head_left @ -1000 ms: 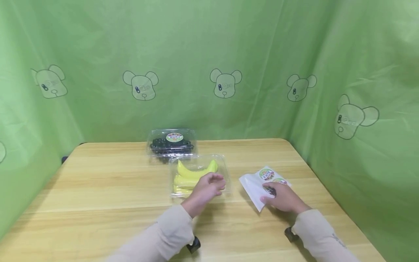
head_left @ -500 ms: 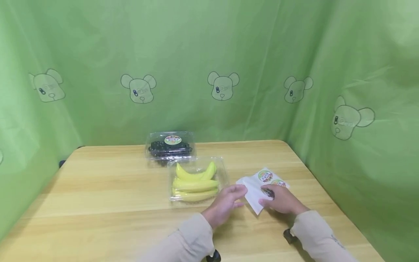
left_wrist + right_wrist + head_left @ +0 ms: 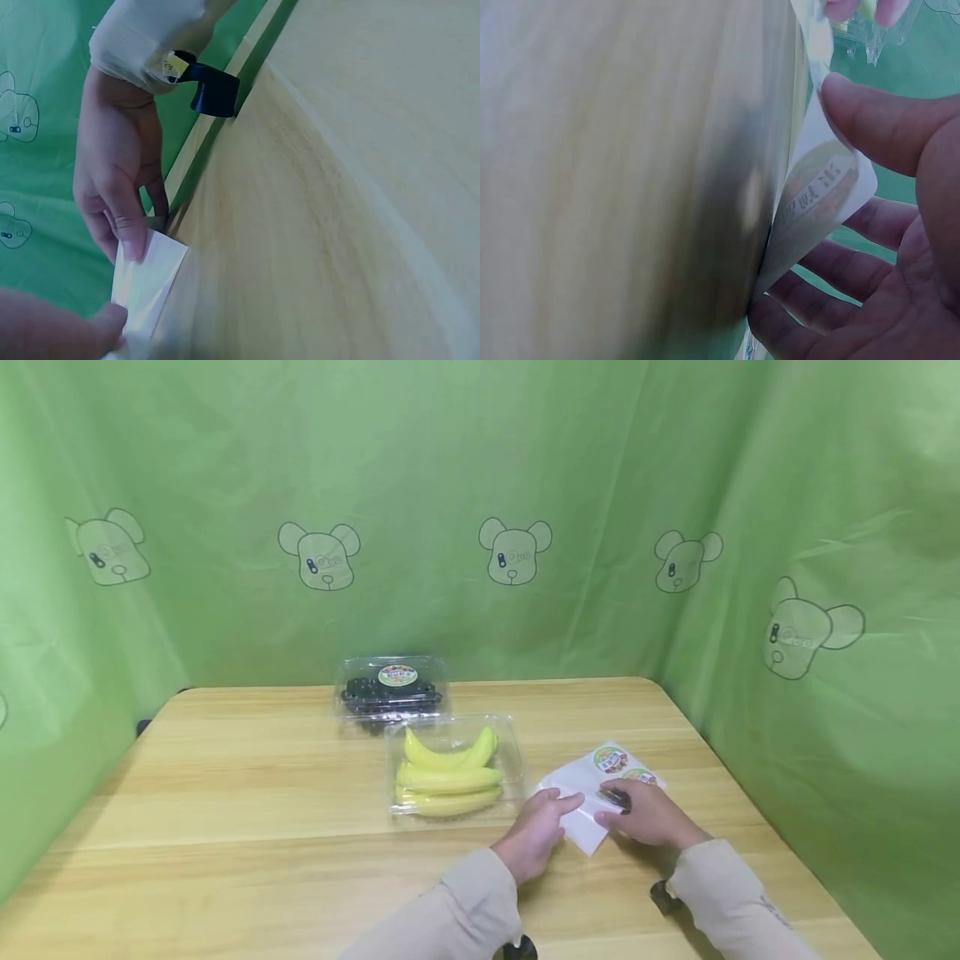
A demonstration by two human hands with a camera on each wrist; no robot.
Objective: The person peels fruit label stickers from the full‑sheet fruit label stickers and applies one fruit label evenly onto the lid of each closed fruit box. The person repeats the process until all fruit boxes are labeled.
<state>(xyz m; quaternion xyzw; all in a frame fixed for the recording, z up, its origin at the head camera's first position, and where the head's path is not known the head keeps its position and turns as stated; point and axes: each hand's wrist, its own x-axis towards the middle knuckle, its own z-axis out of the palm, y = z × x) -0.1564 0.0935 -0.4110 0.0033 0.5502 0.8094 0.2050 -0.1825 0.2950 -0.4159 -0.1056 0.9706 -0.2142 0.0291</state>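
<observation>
Between both hands is a white sheet of round fruit stickers [image 3: 577,774], on the right half of the table. My left hand [image 3: 532,833] pinches its left side, thumb on top; the left wrist view shows that thumb [image 3: 111,324] on the white surface. At the opposite side, my right hand [image 3: 651,814] grips the sheet, with a dark, bent round sticker [image 3: 618,798] by its fingertips. In the right wrist view the sheet [image 3: 814,202] curls between the thumb and fingers, and a sticker's print shows through. Whether that sticker is partly peeled I cannot tell.
Left of the hands lies a clear plastic clamshell box [image 3: 513,768] with several yellow bananas [image 3: 450,779]. Behind it stands another clear box [image 3: 433,670] holding dark fruit [image 3: 390,695], with a round label [image 3: 397,675] on its lid. Green curtains [image 3: 420,460] surround the wooden table [image 3: 225,793].
My left hand has moved right and nearer from above the banana box to the sheet and now pinches its left side. My right hand has stayed nearly in place, gripping the sheet.
</observation>
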